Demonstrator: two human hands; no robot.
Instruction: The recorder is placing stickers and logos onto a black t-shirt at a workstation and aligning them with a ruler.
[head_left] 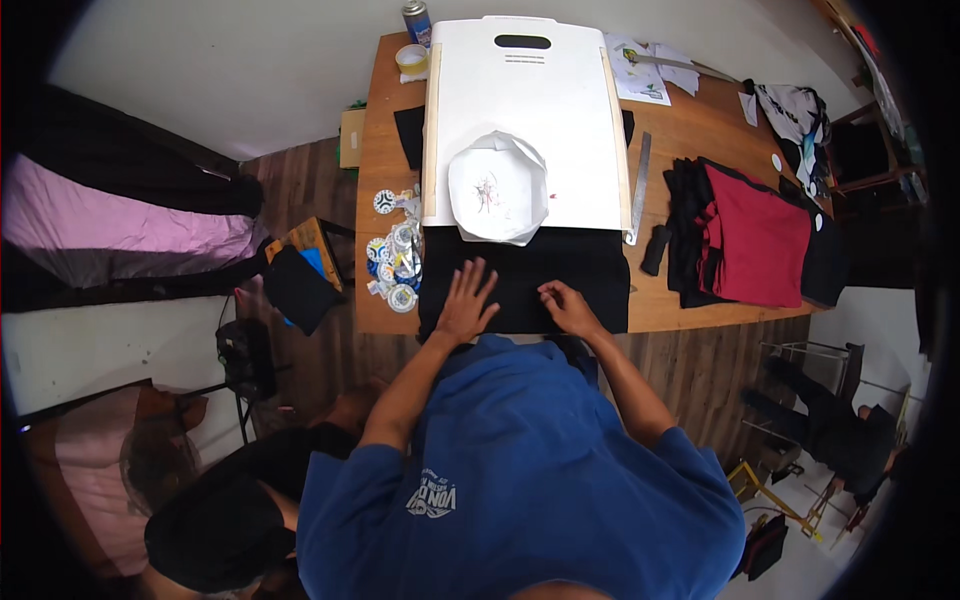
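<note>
Black cloth (530, 262) lies on the table in front of me, its far part meeting the lower edge of a white board (580, 110) with a handle slot. My left hand (466, 303) rests flat on the cloth's left side, fingers spread and holding nothing. On the right side of the cloth, my right hand (572, 308) has its fingers curled in and thumb and forefinger close together; whatever they may hold is too small to make out. A white many-sided paper tray (520, 220) with thin, pin-like bits inside sits on the board, just beyond my hands.
Round patterned stickers or labels (402, 298) are heaped left of the cloth. To the right lie a metal ruler (640, 185) and folded red cloth (755, 240) on black pieces. A spray can (416, 22) and tape roll (411, 59) stand at the back left. A person (220, 515) is close at my left.
</note>
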